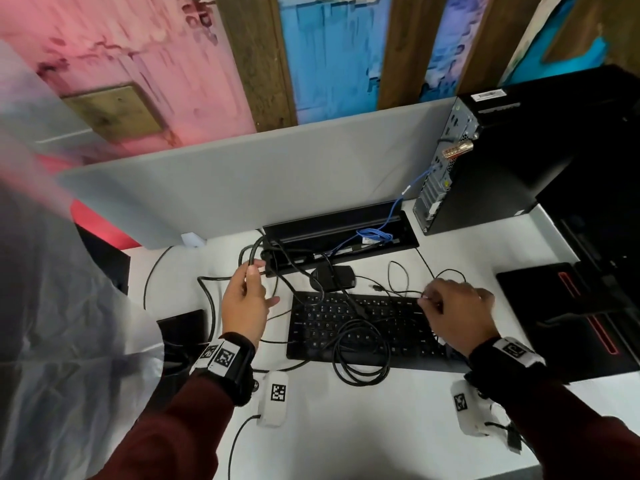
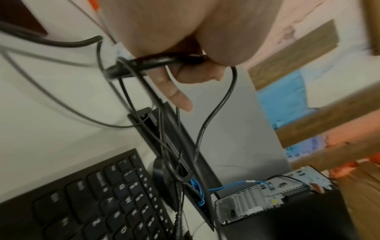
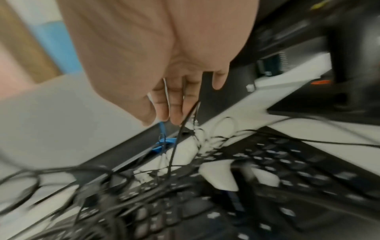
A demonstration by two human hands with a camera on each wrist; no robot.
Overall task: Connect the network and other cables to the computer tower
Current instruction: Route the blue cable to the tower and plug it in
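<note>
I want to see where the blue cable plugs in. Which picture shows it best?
The left wrist view: the blue cable runs right into the back of the tower, close and fairly sharp. The head view shows the whole cable up to the tower, but small. The right wrist view shows only a blurred blue bit.

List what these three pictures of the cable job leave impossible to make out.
- Head view: ports on the tower are too small to tell.
- Right wrist view: what the right hand pinches is blurred.
- Left wrist view: the left hand hides the end of its black cable.
- Head view: the keyboard letters lie partly under cables.
</note>
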